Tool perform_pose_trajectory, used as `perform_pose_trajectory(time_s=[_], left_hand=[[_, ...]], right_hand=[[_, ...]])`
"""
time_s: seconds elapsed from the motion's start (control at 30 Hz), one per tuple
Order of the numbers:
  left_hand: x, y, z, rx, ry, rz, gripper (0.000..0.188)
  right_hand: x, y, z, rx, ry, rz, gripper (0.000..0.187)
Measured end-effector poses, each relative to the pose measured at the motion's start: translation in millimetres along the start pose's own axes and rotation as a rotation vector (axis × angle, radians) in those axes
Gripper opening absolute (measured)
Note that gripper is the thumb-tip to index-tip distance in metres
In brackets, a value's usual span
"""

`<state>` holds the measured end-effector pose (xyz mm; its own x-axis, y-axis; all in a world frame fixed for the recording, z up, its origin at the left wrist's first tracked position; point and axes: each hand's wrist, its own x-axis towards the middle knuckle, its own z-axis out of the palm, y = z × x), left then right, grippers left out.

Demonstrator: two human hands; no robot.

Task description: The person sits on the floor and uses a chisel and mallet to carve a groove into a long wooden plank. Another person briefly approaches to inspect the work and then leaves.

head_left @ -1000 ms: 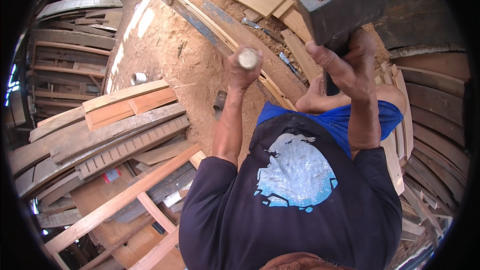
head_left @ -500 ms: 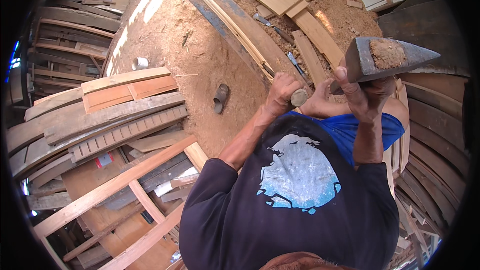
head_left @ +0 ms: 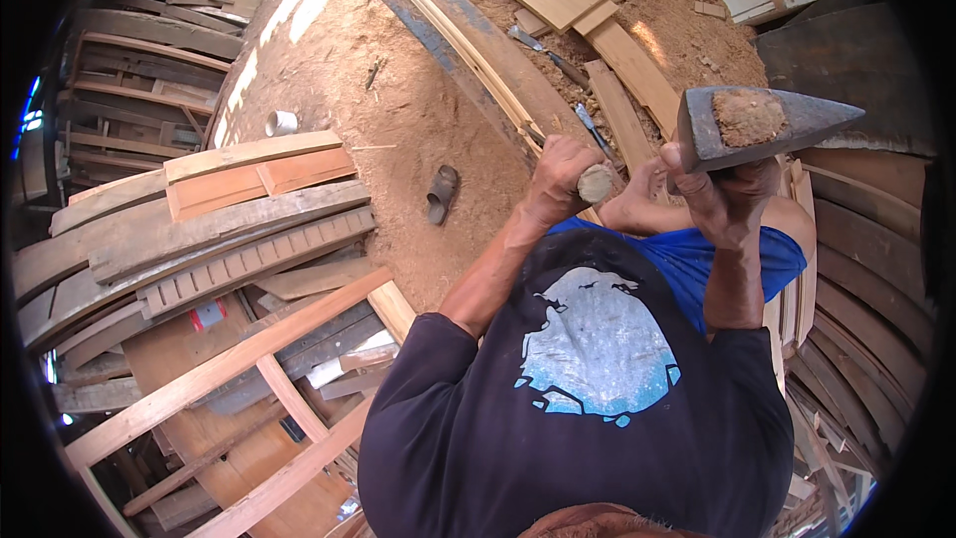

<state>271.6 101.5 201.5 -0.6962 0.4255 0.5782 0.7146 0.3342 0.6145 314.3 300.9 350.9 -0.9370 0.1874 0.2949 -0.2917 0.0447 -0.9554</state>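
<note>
Fingers of the left hand are wrapped around a round wooden handle, its butt exposed, presumably as a striking face; its working end is hidden. To their right, the right hand grips a hammer close beneath its wedge-shaped head, probably for control; some of its fingers are concealed behind the metal. Ahead of the left fingers, a slotted timber strip runs away beside a wider board, which appears to back it. Beyond them lie a bladed tool and a second tool, apparently within reach. A bare foot rests between the hands; contact with the strip cannot be confirmed.
</note>
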Motion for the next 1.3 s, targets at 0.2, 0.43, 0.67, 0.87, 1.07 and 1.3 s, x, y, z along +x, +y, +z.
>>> perform_pose_trajectory(time_s=[0.2,0.43,0.67,0.87,1.07,1.3], left_hand=[[-9,1,3,0.025,-0.013,-0.047,0.021],[-9,-5,3,0.049,0.006,-0.032,0.019],[-15,-16,2,0.070,0.051,-0.070,0.025],[-7,-25,0,-0.005,0.053,-0.081,0.022],[18,-42,-22,-0.084,0.142,-0.176,0.022],[28,-74,-17,-0.056,0.131,-0.255,0.022]], right_hand=[[-1,0,-3,-0.060,-0.022,-0.035,0.027],[-3,6,-6,-0.064,-0.030,0.043,0.028],[-3,37,1,-0.285,-0.258,-0.242,0.026],[7,82,2,-0.761,-0.504,-0.244,0.026],[25,38,36,-0.477,-0.202,-0.493,0.030],[47,65,46,-0.898,-0.545,-0.023,0.016]])
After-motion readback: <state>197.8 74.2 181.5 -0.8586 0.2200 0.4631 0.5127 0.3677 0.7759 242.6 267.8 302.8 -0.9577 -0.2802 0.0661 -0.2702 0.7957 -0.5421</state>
